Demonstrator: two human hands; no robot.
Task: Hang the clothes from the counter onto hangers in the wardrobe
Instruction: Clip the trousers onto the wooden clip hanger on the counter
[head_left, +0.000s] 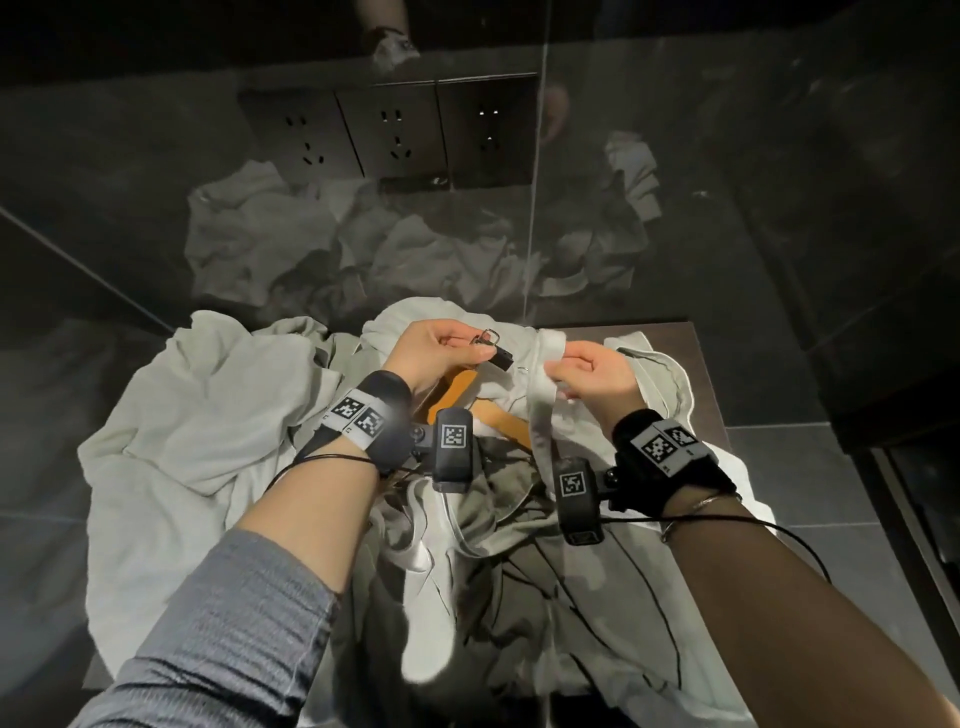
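Your left hand (439, 349) grip pinches hanger clip (496, 354) | right hand (597, 371) grip pinches white strap (543, 410) beside clip | wristband tags (358, 415): coded squares, no readable words

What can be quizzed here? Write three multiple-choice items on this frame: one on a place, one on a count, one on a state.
1. Where does the wooden hanger lie?
A. On the clothes on the counter
B. On the floor
C. On a wardrobe rail

2. How many socket plates are on the wall?
A. One
B. Three
C. Five

3. What is the left hand doing?
A. Resting open on the counter
B. Pinching a black hanger clip
C. Pressing a socket

Key: 1 A, the hanger sits on the pale clothes between the wrists. 2 B, three plates stand side by side above the pile. 3 B, the thumb and fingers close on the clip, while the right hand pinches a white strap beside it.
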